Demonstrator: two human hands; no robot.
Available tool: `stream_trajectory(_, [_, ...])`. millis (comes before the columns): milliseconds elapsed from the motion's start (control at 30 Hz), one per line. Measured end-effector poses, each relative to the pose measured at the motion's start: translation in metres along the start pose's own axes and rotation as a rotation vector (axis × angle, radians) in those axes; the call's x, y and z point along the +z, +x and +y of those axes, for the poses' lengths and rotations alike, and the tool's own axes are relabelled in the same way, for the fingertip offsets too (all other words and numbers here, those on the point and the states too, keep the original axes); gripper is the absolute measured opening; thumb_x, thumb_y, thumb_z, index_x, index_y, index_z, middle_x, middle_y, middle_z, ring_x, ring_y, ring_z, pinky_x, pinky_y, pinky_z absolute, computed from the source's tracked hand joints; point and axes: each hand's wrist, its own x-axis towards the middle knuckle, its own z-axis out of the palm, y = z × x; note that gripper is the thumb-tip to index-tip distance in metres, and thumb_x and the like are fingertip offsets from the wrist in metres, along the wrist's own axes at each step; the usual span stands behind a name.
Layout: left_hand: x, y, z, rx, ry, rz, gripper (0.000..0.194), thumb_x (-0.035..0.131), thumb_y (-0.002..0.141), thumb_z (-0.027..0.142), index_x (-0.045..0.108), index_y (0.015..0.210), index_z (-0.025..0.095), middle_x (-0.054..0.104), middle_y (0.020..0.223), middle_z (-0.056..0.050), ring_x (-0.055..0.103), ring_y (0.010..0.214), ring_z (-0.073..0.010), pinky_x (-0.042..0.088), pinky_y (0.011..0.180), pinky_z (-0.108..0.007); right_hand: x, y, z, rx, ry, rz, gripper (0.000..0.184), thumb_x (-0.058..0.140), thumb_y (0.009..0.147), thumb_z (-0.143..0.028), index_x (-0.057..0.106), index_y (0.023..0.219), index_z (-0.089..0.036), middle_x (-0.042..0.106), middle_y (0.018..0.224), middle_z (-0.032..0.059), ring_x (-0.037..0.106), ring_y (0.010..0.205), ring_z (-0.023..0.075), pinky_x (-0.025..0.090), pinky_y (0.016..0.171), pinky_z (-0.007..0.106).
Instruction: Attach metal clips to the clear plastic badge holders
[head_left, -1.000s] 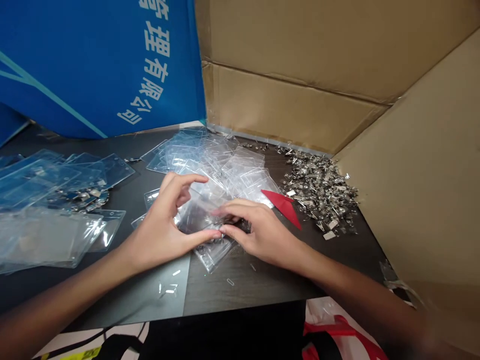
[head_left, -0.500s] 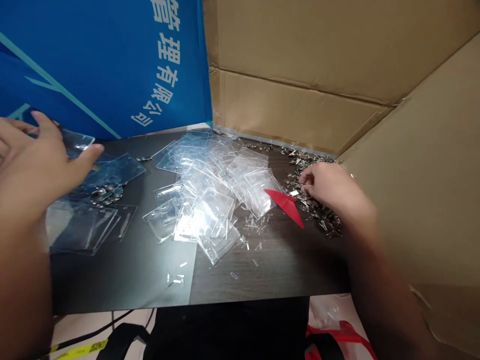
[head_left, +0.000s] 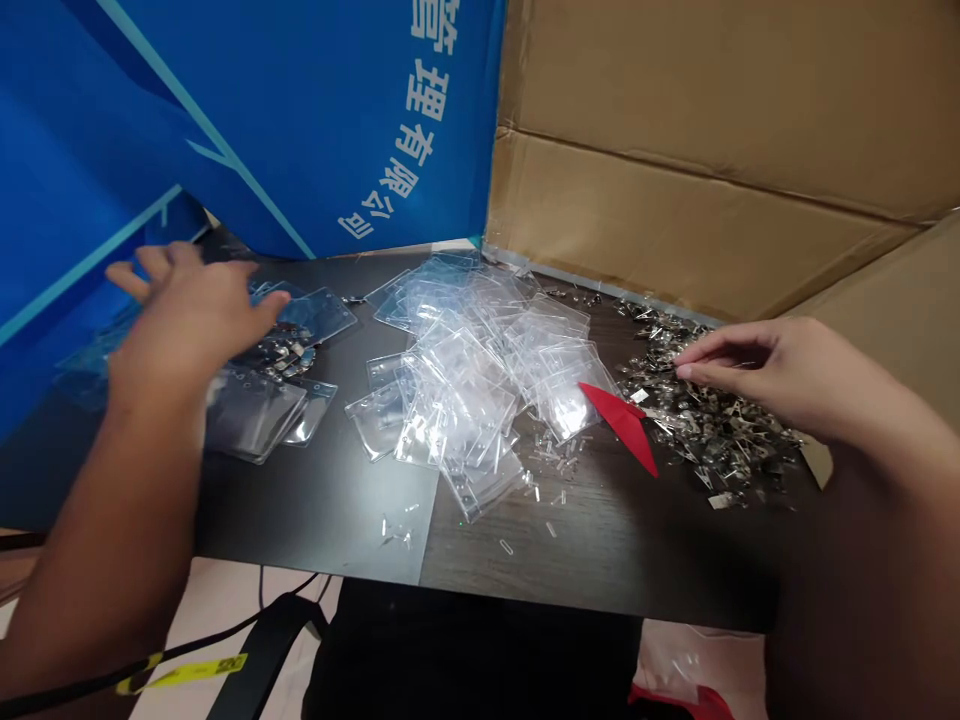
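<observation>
My left hand (head_left: 187,312) is open with spread fingers, hovering over a small heap of clear plastic badge holders (head_left: 259,412) and mixed metal clips at the left. A larger loose pile of clear badge holders (head_left: 480,380) lies in the middle of the dark table, touched by neither hand. My right hand (head_left: 750,375) reaches over a heap of small metal clips (head_left: 712,430) at the right, its fingertips just above them. Nothing shows in its fingers. A red folded triangular piece (head_left: 622,425) lies between the middle pile and the clips.
Small clear plastic strips (head_left: 555,460) are scattered below the middle pile. A blue banner with white Chinese characters (head_left: 375,130) and a cardboard box wall (head_left: 697,170) stand behind the dark table (head_left: 315,520). A yellow lanyard (head_left: 195,672) hangs below the front edge.
My hands, together on a badge holder a second ago, have moved apart to the left heap and the clips. That holder is no longer in them, and the whole view has swung left.
</observation>
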Motion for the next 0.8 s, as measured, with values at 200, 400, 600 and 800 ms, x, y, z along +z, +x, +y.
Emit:
stream_trajectory(200, [0.021, -0.045, 0.098, 0.815, -0.341, -0.137, 0.055, 0.061, 0.107, 0.059, 0.071, 0.145, 0.022, 0.070, 0.152, -0.012, 0.063, 0.143, -0.0323, 0.043, 0.126, -0.053, -0.008, -0.005, -0.003, 0.022, 0.248, 0.077, 0.006, 0.085, 0.086, -0.020, 0.084, 0.080, -0.023, 0.086, 0.092, 0.0153, 0.074, 0.077, 0.0198, 0.053, 0.071, 0.037])
stream_trajectory(400, [0.058, -0.058, 0.118, 1.001, -0.394, -0.349, 0.059, 0.078, 0.100, 0.046, 0.065, 0.156, 0.032, 0.061, 0.167, -0.013, 0.053, 0.158, -0.0373, 0.034, 0.132, -0.060, -0.009, -0.009, -0.013, -0.025, 0.374, 0.199, 0.008, 0.076, 0.096, -0.018, 0.074, 0.089, -0.022, 0.087, 0.104, 0.0209, 0.080, 0.092, 0.0239, 0.057, 0.079, 0.041])
stream_trajectory(600, [0.052, -0.060, 0.121, 0.985, -0.390, -0.341, 0.054, 0.077, 0.100, 0.043, 0.067, 0.151, 0.028, 0.069, 0.150, -0.014, 0.062, 0.141, -0.0359, 0.044, 0.122, -0.056, 0.006, -0.014, -0.035, -0.066, 0.485, 0.375, 0.008, 0.071, 0.098, -0.017, 0.069, 0.093, -0.022, 0.077, 0.084, 0.0114, 0.078, 0.080, 0.0205, 0.060, 0.080, 0.041])
stream_trajectory(800, [0.046, -0.068, 0.125, 0.940, -0.518, -0.153, 0.061, 0.077, 0.099, 0.037, 0.060, 0.156, 0.024, 0.063, 0.148, -0.017, 0.063, 0.139, -0.0340, 0.052, 0.119, -0.052, 0.053, -0.019, -0.056, -0.203, 0.536, 0.188, 0.007, 0.059, 0.100, -0.019, 0.061, 0.095, -0.023, 0.069, 0.081, 0.0043, 0.060, 0.060, 0.0143, 0.048, 0.055, 0.031])
